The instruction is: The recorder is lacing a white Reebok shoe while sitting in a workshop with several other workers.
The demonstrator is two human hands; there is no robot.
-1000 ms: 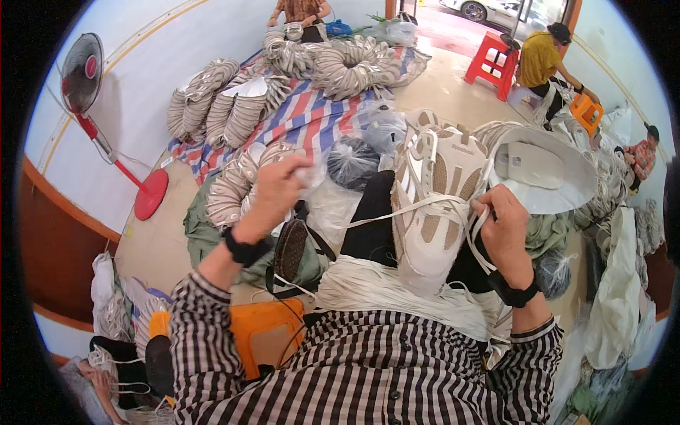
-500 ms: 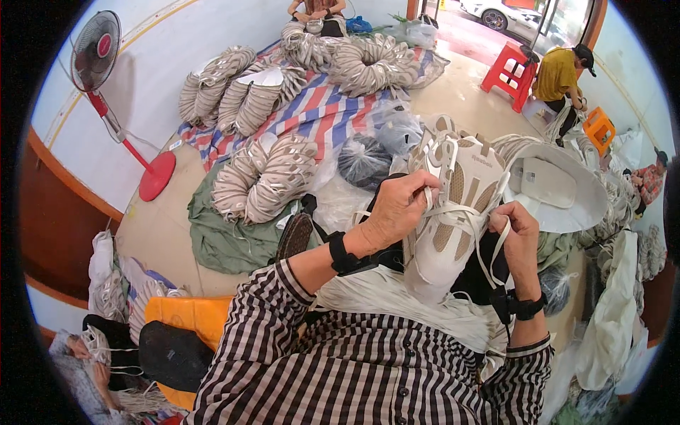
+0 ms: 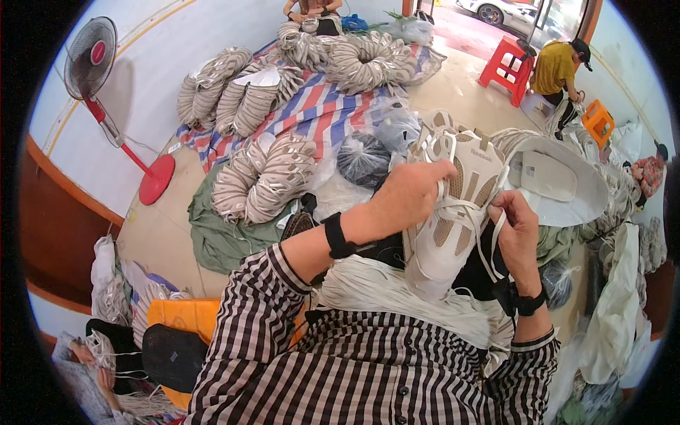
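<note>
A cream and tan shoe upper [image 3: 433,263] is in front of me, toe toward my body, on top of a stack of similar uppers. A flat cream shoelace [image 3: 464,210] crosses its throat. My left hand [image 3: 411,197] is closed at the upper's left side, pinching the lace; its fingertips are partly hidden. Thumb and fingers of my right hand [image 3: 516,225] pinch the lace at the right side, and a length hangs below them. Across my lap lies a thick hank of pale laces [image 3: 397,292].
Rings of strung uppers [image 3: 263,177] lie on green cloth and a striped sheet [image 3: 322,117]. Left stands a red floor fan [image 3: 156,177]. To the right are a round white tub [image 3: 591,202] and a red stool [image 3: 506,67]. Several people sit working around the room.
My left hand has moved up and slightly right along the upper, its back now turned more toward view. My right hand has shifted slightly, still pinching the lace.
</note>
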